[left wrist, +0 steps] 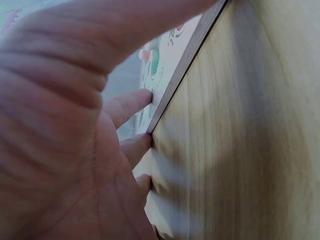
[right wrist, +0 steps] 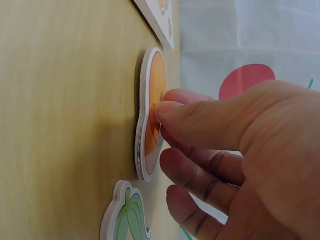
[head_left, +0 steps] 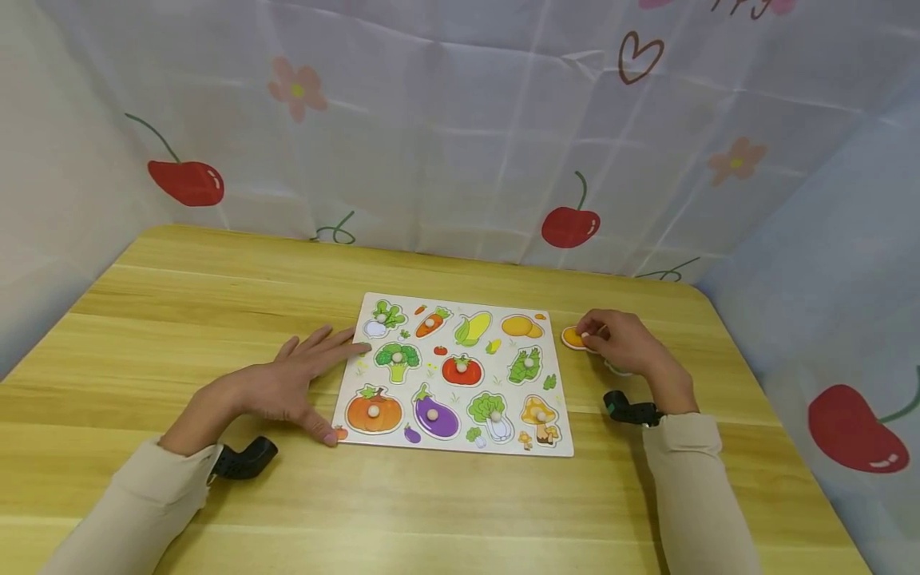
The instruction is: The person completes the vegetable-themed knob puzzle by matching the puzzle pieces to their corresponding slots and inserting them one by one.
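A white wooden vegetable puzzle board lies flat, with knobbed pieces such as the tomato, eggplant and pumpkin in it. The corn and potato pictures on it show no knobs. My left hand spreads along the board's left edge, its thumb at the near corner and index fingertip on top. Right of the board, my right hand pinches the knob of an orange-yellow potato piece. The right wrist view shows that piece tilted slightly, close to the tabletop.
Beside the potato piece lies another piece with green leaves, mostly hidden by my right hand in the head view. The wooden table ends at a curtain printed with cherries, and a pale wall covering stands at the right.
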